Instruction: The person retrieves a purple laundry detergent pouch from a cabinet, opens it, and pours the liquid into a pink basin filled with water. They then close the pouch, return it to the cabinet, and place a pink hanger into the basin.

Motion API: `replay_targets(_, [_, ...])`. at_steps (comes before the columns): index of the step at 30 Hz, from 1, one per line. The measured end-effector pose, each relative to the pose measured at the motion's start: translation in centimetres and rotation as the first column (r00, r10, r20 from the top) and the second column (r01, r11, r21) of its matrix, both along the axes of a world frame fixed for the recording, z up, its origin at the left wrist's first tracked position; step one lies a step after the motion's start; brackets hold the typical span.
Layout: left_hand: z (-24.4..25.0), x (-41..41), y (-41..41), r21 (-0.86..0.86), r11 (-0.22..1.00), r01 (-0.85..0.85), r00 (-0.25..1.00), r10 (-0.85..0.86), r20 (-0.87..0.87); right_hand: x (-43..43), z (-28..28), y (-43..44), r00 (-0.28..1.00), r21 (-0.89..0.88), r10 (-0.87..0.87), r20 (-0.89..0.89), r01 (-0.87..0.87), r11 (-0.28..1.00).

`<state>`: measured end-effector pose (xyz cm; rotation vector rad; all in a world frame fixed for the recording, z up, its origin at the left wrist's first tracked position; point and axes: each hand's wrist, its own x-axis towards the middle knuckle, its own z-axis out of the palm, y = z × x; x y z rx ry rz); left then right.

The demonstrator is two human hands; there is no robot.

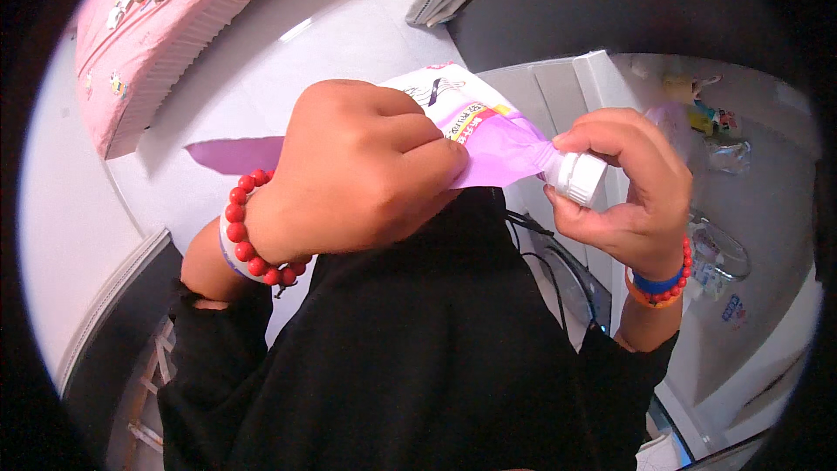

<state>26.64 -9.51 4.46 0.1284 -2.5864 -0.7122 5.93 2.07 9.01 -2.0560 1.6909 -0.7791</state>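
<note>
My left hand (366, 170) is closed around a soft purple-and-white plastic spout pouch (490, 157) that bears printed writing. The pouch lies tilted in front of my chest, and a purple end of it sticks out beyond my left wrist. At its right corner, the film gathers into a spout with a white ribbed screw cap (582, 178). The thumb and fingers of my right hand (628, 183) pinch the spout and cap from both sides. Whether the cap is tight or loose cannot be told. My left palm and most of the pouch's middle are hidden.
A bed with a pink cover (157, 78) stands at upper left, clothes on it. Black cables (556, 255) hang beside me at the right. Behind my right hand is a grey surface (778, 222) with packets and a clear plastic item. A ladder (147, 399) shows at lower left.
</note>
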Motion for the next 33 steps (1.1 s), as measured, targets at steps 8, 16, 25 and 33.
replay_targets(8, [1.1,0.5,-0.3,0.047,0.999,0.008,0.979,-0.018,0.203,1.6,-0.6,0.3,0.998,-0.085,-0.013,-0.065,0.008,0.996])
replay_targets(16, [2.9,-1.0,2.0,-0.014,0.998,-0.058,0.897,0.058,0.437,2.3,-0.7,0.3,0.999,-0.031,0.002,-0.032,-0.003,1.0])
replay_targets(25, [-0.2,-2.6,2.1,-0.117,0.991,0.064,0.929,-0.016,0.371,1.1,-1.1,0.3,0.999,0.085,0.04,0.006,-0.041,0.996])
replay_targets(33, [0.1,-3.2,1.7,-0.11,0.992,0.054,0.932,-0.01,0.363,0.3,-0.3,0.8,0.981,0.092,0.015,-0.192,0.003,0.996])
